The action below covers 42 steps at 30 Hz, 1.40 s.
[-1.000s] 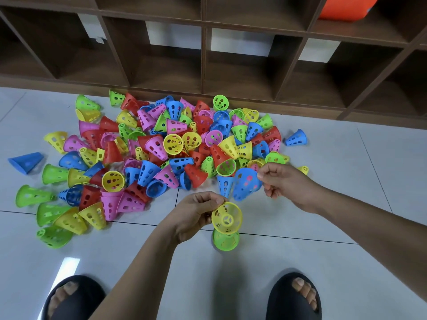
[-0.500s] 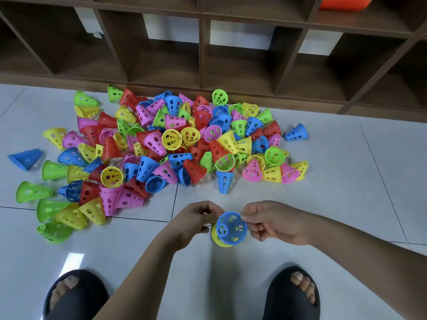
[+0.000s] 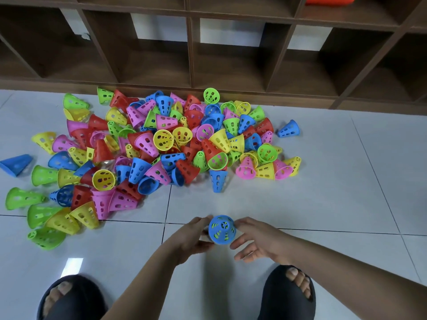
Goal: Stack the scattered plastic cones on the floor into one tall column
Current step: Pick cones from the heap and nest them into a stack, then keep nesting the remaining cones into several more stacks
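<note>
Cone on top is blue [image 3: 222,229], seen from above, with yellow showing through its holes — so it sits over another cone. It is low over the white floor [image 3: 323,204], right between your 2 hands; I cannot tell if it touches the tile. Your left hand [image 3: 191,236] holds it, thumb on the far side and fingers curled round the near side. Your right hand [image 3: 254,239] is loose and spread, with just 1 fingertip against the cone's right side.

Past your hands lies the big pile of cones [image 3: 161,146] — red, pink, yellow, green and blue, mostly on their sides. Behind the pile stands a brown wooden shelf [image 3: 191,54]. Your 2 feet in dark slippers [image 3: 284,303] are at the bottom.
</note>
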### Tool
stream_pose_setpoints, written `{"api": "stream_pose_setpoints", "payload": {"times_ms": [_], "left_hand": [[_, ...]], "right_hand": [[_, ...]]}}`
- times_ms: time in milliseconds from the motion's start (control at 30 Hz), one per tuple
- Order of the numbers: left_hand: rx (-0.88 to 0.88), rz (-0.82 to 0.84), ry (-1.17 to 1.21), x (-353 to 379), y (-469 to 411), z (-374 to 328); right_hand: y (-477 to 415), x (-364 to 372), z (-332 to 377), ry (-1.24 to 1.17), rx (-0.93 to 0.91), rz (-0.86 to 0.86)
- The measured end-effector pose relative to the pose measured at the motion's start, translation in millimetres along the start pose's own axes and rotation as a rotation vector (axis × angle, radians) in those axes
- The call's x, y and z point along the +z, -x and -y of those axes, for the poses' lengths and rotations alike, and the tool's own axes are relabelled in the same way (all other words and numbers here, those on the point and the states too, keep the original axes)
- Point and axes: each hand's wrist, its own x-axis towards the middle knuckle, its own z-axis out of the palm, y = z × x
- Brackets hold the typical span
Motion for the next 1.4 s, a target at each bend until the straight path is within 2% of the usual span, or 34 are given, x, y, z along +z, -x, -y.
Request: {"api": "stream_pose_setpoints", "payload": {"times_ms": [133,367,667,800,967,1200,1267,1400], "left_hand": [[0.077,-0.04,0.066,36.9,-12.5,0.3],[0.061,-0.039,0.121,114.4,-40.3,-15.7],[0.108,0.102,-0.123,217.5,-60.4,-34.7],[0.086,0.156,-0.065,245.9,-87.9,-24.1],[0.078,0.194,-0.159,272.4,-102.7,-20.2],[0.13,0.205,-0.508,250.5,-79.9,-27.0],[0.17,0.222,-0.669,227.7,-68.1,-28.7],[0.226,0.214,-0.822,174.6,-37.6,-57.9]], "right_hand": [[-3.1,-17.9,-8.9,-0.122,-0.009,-0.049],[1.3,-81.0,-33.7,-0.239,-0.046,-0.211],[26.9,-147.3,-79.7,-0.429,-0.103,-0.452],[40.1,-171.2,-97.9,-0.502,-0.11,-0.519],[47.3,-183.2,-113.2,-0.572,-0.128,-0.604],[50.1,-158.9,-127.6,-0.621,-0.142,-0.659],[50.4,-145.5,-132.7,-0.615,-0.135,-0.631],[52.9,-118.1,-125.3,-0.499,-0.145,-0.554]]}}
